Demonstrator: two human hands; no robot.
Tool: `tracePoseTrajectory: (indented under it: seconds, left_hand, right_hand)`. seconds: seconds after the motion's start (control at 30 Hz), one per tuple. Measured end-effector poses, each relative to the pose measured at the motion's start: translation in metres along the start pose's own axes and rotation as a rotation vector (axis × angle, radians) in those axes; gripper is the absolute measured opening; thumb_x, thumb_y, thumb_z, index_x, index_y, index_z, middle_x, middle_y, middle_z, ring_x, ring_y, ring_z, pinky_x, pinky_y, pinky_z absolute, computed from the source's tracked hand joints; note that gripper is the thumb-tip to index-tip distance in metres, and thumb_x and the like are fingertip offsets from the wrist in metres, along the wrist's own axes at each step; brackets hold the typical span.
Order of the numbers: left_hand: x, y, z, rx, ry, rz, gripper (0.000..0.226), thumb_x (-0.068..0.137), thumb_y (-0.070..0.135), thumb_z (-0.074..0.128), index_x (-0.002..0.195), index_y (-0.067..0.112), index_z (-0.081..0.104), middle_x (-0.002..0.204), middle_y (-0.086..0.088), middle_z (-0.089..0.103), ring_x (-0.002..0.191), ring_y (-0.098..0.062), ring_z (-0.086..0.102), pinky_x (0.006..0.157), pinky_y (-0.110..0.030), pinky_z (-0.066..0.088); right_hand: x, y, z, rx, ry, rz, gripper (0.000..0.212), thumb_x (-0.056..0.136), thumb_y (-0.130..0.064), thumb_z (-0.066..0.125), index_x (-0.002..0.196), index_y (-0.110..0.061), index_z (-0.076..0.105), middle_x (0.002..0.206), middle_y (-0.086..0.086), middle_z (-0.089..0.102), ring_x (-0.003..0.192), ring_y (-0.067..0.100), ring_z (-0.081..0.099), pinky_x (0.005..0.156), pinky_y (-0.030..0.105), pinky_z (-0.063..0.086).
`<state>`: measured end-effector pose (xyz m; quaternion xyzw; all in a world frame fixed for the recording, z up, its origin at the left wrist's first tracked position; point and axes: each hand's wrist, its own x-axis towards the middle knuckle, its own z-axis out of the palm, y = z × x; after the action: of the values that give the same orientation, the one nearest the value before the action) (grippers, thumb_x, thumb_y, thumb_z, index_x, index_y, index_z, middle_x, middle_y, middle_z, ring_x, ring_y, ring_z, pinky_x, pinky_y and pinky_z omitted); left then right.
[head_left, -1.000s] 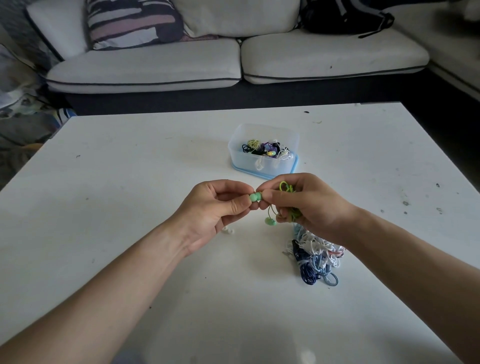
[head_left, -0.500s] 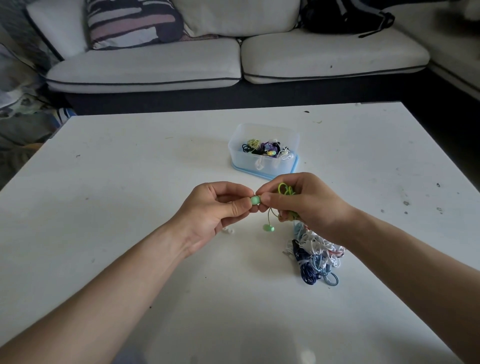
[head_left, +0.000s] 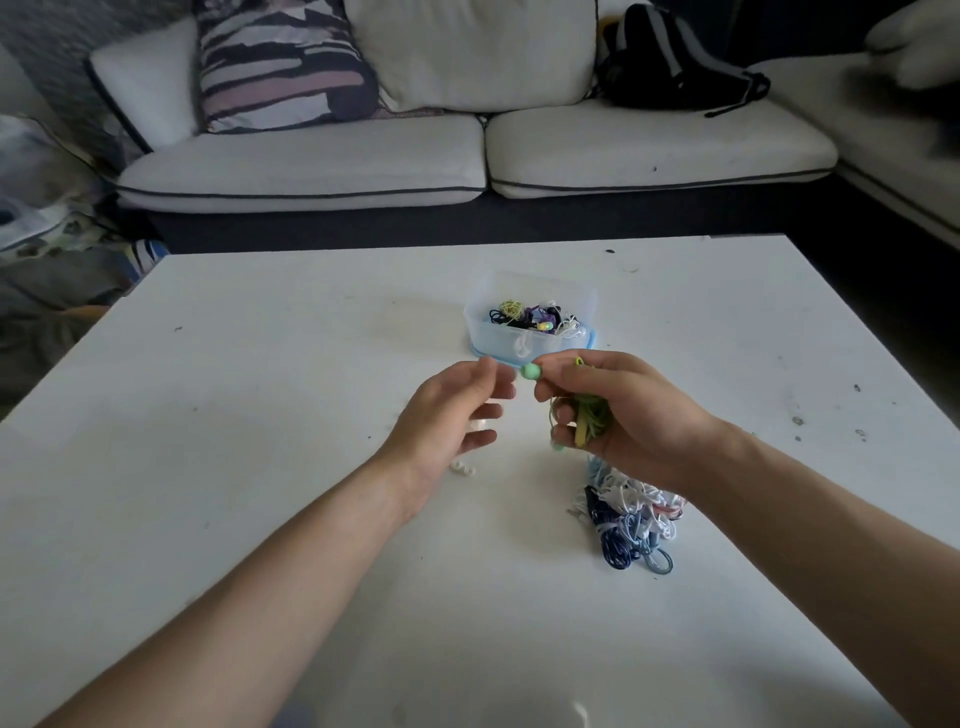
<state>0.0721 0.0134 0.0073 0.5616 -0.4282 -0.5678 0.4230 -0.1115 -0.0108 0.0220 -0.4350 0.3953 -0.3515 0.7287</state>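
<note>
- Green earphones (head_left: 591, 415): cable bunched in the right hand (head_left: 641, 415), whose fingers curl round it above the table (head_left: 260, 415).
- Left hand (head_left: 441, 421): loosely spread, holding nothing.
- Seemingly mid-job: coiled sets lie in the box (head_left: 519, 340), while a tangled pile (head_left: 628, 514) awaits.

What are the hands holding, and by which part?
The right hand holds green earphones: thumb and forefinger pinch them beside one mint earbud, with the coiled cable bunched in the other fingers. The left hand holds nothing.
</note>
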Motion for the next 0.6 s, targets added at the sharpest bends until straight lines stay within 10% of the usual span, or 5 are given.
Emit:
tracePoseTrajectory:
  seconds: [0.17, 0.3, 0.6]
  left_hand:
    - [-0.008, -0.004, 0.014, -0.43, -0.31, -0.322, 0.057, 0.091, 0.059, 0.047, 0.121, 0.013, 0.063, 0.116, -0.015, 0.067, 0.109, -0.039, 0.064, 0.103, -0.052, 0.046]
    - [-0.005, 0.003, 0.026, -0.663, -0.2, -0.277, 0.03, 0.096, 0.031, 0.055, 0.104, 0.004, 0.066, 0.092, -0.014, 0.068, 0.082, -0.026, 0.066, 0.089, -0.039, 0.056]
    - [0.066, 0.032, 0.012, -0.242, 0.1, 0.015, 0.019, 0.085, -0.004, 0.069, 0.103, -0.003, 0.067, 0.105, -0.024, 0.07, 0.088, -0.029, 0.071, 0.081, -0.028, 0.059]
  right_hand:
    - [-0.008, -0.006, 0.011, 0.06, -0.067, -0.025, 0.014, 0.094, -0.014, 0.058, 0.089, -0.009, 0.071, 0.076, 0.005, 0.06, 0.057, 0.013, 0.049, 0.059, 0.031, 0.037]
    - [-0.002, -0.016, 0.015, 0.075, -0.006, -0.047, 0.01, 0.093, -0.012, 0.061, 0.095, -0.006, 0.069, 0.077, 0.01, 0.056, 0.057, 0.016, 0.047, 0.054, 0.029, 0.041]
    - [0.061, -0.046, 0.014, -0.134, 0.338, -0.107, 0.007, 0.087, -0.003, 0.069, 0.094, -0.002, 0.07, 0.074, 0.007, 0.064, 0.058, 0.016, 0.055, 0.057, 0.027, 0.05]
